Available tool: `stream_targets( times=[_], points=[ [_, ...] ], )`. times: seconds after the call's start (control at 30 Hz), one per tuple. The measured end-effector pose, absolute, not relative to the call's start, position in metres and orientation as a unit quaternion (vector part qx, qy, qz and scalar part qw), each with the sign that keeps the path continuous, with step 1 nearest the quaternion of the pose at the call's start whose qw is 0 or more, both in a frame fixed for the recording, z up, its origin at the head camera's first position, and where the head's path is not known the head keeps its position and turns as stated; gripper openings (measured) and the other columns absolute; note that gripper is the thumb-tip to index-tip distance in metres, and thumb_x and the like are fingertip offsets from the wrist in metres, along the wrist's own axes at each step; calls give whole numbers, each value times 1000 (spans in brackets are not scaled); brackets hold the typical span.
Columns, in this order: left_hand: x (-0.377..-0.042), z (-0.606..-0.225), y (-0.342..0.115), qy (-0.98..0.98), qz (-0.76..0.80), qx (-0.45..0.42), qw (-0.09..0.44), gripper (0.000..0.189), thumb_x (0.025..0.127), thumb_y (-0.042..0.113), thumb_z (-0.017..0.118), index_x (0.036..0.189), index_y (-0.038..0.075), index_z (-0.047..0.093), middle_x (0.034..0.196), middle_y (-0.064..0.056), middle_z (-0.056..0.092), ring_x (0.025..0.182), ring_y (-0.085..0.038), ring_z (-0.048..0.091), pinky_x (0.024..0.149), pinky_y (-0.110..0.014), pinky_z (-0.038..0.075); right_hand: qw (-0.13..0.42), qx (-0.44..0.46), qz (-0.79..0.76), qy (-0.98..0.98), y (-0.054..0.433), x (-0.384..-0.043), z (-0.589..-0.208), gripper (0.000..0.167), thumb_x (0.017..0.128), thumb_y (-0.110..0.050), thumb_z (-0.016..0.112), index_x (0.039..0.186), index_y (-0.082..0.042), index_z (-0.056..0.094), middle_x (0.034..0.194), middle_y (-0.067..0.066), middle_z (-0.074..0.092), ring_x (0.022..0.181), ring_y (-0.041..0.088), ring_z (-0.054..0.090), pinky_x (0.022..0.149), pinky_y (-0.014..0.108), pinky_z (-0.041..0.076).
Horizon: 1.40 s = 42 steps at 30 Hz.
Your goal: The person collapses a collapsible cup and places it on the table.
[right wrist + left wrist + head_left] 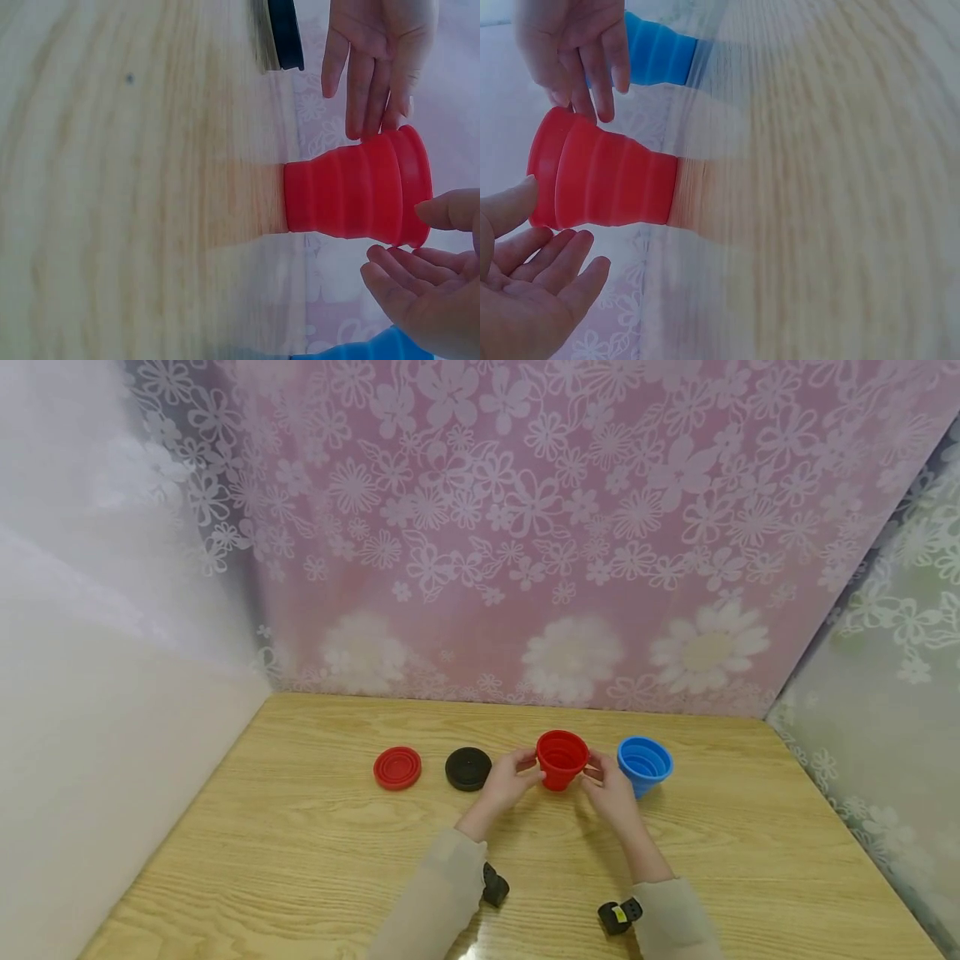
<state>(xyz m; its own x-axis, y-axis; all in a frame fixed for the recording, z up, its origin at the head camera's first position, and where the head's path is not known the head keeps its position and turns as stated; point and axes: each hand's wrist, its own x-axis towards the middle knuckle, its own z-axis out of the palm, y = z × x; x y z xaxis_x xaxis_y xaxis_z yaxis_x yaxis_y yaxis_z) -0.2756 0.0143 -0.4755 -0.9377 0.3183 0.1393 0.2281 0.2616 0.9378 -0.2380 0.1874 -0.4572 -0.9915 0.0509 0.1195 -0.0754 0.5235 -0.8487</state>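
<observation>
A red collapsible cup (562, 762), drawn out to its full ringed height, stands upright on the wooden table between both hands. At its left side is my left hand (511, 781), with the thumb tip on the rim and loosely extended fingers beside the wall, as the left wrist view shows. My right hand (611, 791) mirrors this on the other side: its thumb (448, 210) touches the rim and the relaxed fingers lie close under it. Just right of that hand stands a blue collapsible cup (645, 763), also extended and partly covered by the fingers in the left wrist view.
Left of the hands, a flat black collapsed cup (468, 768) lies on the table (300, 860). Farther left is a flat red disc with concentric rings (397, 768). A flowered pink curtain (465, 568) hangs behind the back edge, with pale sheets at both sides.
</observation>
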Motion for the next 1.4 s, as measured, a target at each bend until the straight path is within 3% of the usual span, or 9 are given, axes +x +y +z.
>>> stream_targets(
  times=[0.23, 0.57, 0.8, 1.13, 1.4],
  points=[
    [-270, -470, 18, 788, 592, 165, 38, 38, 83, 8, 62, 117, -5, 52, 113, -15, 56, 106, -27, 52, 82, -29, 46, 73, -3, 496, -866, 185, -237, -455, 47, 82, 4, 53, 126, 12, 36, 120, 29, 46, 106, 38, 49, 85, 41, 43],
    [-265, -462, 8, 780, 606, 156, -7, 34, 82, 9, 63, 112, -3, 56, 107, -12, 59, 100, -24, 55, 80, -28, 47, 100, -6, 526, -845, 175, -229, -443, 48, 80, -2, 64, 123, 5, 44, 118, 24, 51, 106, 34, 50, 84, 39, 43],
    [-235, -418, -13, 741, 651, 165, -2, 32, 82, 0, 60, 110, -13, 50, 112, -26, 51, 105, -40, 49, 78, -35, 48, 105, 13, 551, -828, 164, -219, -429, 48, 80, -6, 65, 123, 1, 46, 118, 20, 51, 107, 32, 50, 84, 37, 43],
    [-226, -407, -34, 691, 705, 156, 41, 31, 83, 3, 61, 108, -8, 47, 112, -19, 51, 107, -31, 50, 81, -30, 47, 78, 48, 590, -802, 151, -206, -415, 51, 79, -10, 67, 125, -2, 45, 117, 16, 52, 105, 29, 50, 84, 34, 44],
    [-229, -416, -45, 676, 719, 159, 31, 31, 82, 4, 62, 108, -7, 48, 106, -17, 55, 98, -28, 56, 79, -31, 48, 75, 85, 642, -759, 146, -204, -412, 50, 78, -5, 66, 123, 1, 46, 114, 19, 51, 102, 32, 51, 79, 24, 47]
  ],
)
